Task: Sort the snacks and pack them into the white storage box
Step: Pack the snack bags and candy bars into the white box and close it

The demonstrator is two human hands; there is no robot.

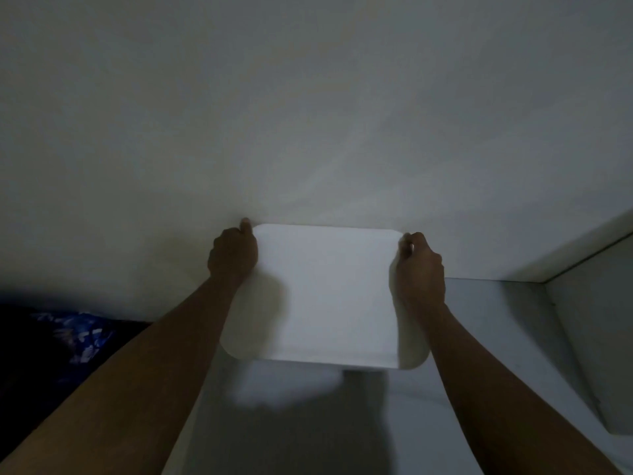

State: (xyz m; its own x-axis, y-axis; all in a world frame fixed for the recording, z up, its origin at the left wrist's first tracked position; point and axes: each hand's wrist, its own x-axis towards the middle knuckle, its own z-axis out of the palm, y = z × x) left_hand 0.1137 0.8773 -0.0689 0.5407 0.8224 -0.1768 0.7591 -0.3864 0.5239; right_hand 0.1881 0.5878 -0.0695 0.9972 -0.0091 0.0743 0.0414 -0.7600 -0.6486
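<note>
Squarely between the clasping hands [233,257], the white storage box [325,296]

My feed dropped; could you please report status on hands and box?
Left hand, right hand grip the white storage box by its sides. Box near wall. Contents not visible.

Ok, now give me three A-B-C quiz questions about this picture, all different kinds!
1. Where is the blue patterned cloth? A) lower left B) upper right C) top middle
2. How many hands hold the white storage box? A) none B) one C) two
3. How do the hands lie? A) flat on top B) curled round its sides C) hanging free

1 A: it shows in the dark lower left corner.
2 C: the left hand and the right hand each grip a side.
3 B: fingers curl round both edges.
</note>
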